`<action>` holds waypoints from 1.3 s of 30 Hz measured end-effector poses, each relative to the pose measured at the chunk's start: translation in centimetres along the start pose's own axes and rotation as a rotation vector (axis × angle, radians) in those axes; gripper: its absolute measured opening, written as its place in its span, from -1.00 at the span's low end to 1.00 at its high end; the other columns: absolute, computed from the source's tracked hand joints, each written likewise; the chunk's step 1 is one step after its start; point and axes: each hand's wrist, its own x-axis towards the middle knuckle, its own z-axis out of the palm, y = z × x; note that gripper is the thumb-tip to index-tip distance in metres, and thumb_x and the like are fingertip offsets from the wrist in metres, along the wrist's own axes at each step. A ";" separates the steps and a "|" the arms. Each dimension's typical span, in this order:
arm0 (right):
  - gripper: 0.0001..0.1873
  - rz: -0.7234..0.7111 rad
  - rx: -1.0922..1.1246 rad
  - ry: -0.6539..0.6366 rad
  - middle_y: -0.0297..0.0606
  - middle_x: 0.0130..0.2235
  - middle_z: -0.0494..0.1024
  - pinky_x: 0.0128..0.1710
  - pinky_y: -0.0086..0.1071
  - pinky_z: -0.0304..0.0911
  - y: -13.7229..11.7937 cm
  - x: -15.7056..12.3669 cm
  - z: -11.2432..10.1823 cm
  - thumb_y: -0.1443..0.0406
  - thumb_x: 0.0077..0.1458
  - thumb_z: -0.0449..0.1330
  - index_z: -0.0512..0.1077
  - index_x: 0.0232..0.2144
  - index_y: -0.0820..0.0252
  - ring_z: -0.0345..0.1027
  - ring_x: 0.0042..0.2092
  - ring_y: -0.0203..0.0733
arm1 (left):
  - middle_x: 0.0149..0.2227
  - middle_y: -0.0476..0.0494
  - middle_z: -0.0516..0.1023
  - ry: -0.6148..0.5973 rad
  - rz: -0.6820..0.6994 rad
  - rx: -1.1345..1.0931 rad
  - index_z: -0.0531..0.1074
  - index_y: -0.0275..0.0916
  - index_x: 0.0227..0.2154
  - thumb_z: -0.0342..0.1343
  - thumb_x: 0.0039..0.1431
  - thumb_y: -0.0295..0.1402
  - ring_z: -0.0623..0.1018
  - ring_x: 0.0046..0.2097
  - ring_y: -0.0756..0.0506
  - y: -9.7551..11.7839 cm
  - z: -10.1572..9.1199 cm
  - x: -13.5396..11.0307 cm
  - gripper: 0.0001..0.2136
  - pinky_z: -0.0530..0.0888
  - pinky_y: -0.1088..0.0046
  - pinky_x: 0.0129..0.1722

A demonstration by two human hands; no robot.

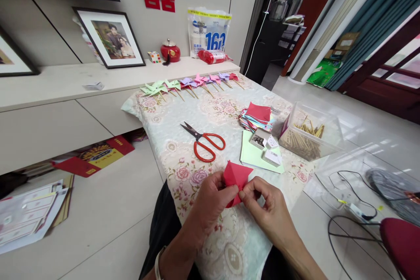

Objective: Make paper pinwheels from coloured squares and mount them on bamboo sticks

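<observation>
Red paper pinched from both sides

The red paper is folded to a point and held up over the near end of the table, above a flowered tablecloth. At its 8 o'clock, the left hand grips the paper, thumb pressed on the front and fingers curled behind. At 4 o'clock, the right hand pinches its lower edge between thumb and forefinger, the tips close beside the left thumb.

Farther out, at 10 to 11 o'clock, lie orange-handled scissors, blades slightly parted and pointing away. At 1 to 2 o'clock are pale green sheets, bearing an open box of small metal pieces and a second small box. Beyond these, at 1 o'clock, sits a stack of coloured paper; at 2, a clear bin of thin sticks. Toward 11 o'clock, a row of paper pinwheels lines the table's far end.
</observation>
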 end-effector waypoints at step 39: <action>-0.13 0.211 0.617 -0.385 -0.41 -0.32 0.52 -0.30 -0.34 0.34 -0.4 3.0 -2.1 0.31 -0.04 0.34 0.16 0.31 0.03 0.41 -0.34 -0.24 | -0.54 -0.05 0.51 -0.245 -0.061 0.364 0.56 -0.28 -0.49 0.23 -0.13 -0.40 0.38 -0.53 0.00 2.6 -2.6 1.1 -0.91 0.25 0.52 -0.56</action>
